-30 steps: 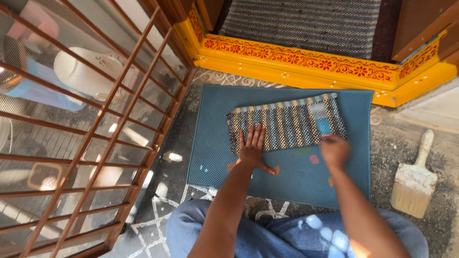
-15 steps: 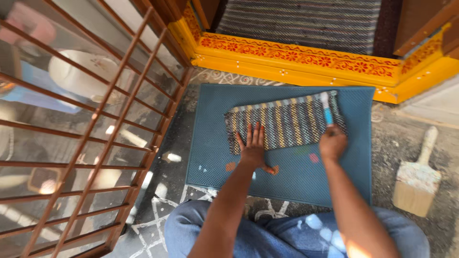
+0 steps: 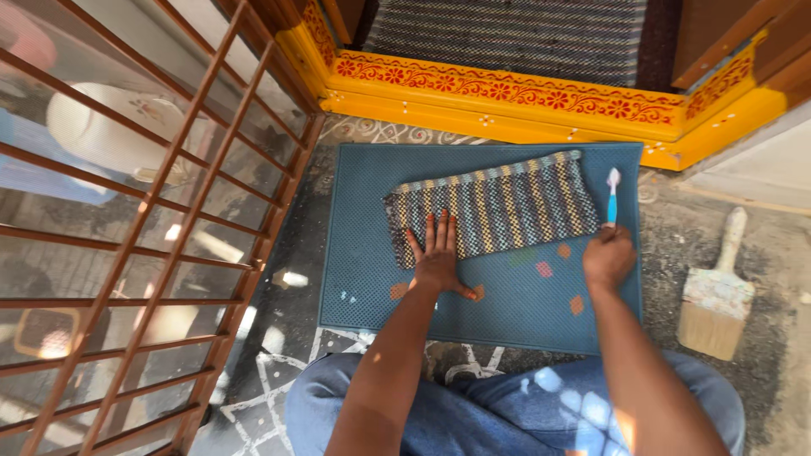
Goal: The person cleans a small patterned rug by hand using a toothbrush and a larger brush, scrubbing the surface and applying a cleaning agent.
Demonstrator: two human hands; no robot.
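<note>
Left hand (image 3: 437, 257) lies flat, fingers spread, pinning the folded striped cloth (image 3: 494, 207) on the blue mat (image 3: 380, 279). Right hand (image 3: 608, 257) is clenched around a toothbrush (image 3: 612, 196) just beyond the cloth's right edge. Short strokes with firm pinning should serve best.

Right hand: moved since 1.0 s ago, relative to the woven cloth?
Yes. The right hand with the small blue brush went rightward, off the woven cloth; the brush now stands just past its right edge.

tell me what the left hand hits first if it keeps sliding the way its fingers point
The left hand lies flat on the striped woven cloth, fingers pointing away from the person. Straight on, it crosses the cloth, then the blue mat, and would probably first meet the yellow painted threshold.
</note>
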